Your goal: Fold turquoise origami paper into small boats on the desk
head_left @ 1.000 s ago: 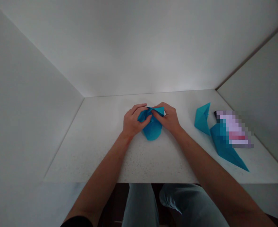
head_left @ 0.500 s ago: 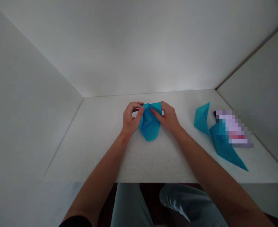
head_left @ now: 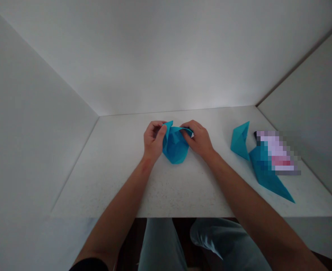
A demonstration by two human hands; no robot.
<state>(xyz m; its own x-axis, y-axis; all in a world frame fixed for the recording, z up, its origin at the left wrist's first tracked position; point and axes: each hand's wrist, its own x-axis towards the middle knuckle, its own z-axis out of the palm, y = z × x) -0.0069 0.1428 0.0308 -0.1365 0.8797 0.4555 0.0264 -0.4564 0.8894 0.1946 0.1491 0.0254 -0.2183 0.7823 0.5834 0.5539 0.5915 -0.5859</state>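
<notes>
At the middle of the white, speckled bench [head_left: 112, 165]: a bright blue, cupped piece of folded paper [head_left: 176, 150].
The left hand [head_left: 151, 145] has its fingers pinching the left edge; the right hand [head_left: 200, 140] pinches the upper right. Light, even pressure should best protect the creases. Farther right lies a small, angular blue paper fold [head_left: 239, 142], beside a larger, pointed blue paper fold [head_left: 270, 180].

Counter [head_left: 109, 180] white, speckled toward front edge. Walled on three sides: back wall [head_left: 166, 56], left wall [head_left: 27, 113], right wall [head_left: 312, 98]. Right end: small blue fold [head_left: 239, 141], upper tip toward back wall. Large blue fold [head_left: 271, 182] at its lower corner, touching or nearly, tapering frontward. Beside that, pixelated object [head_left: 278, 152], pale with red patch; identity unreadable.
</notes>
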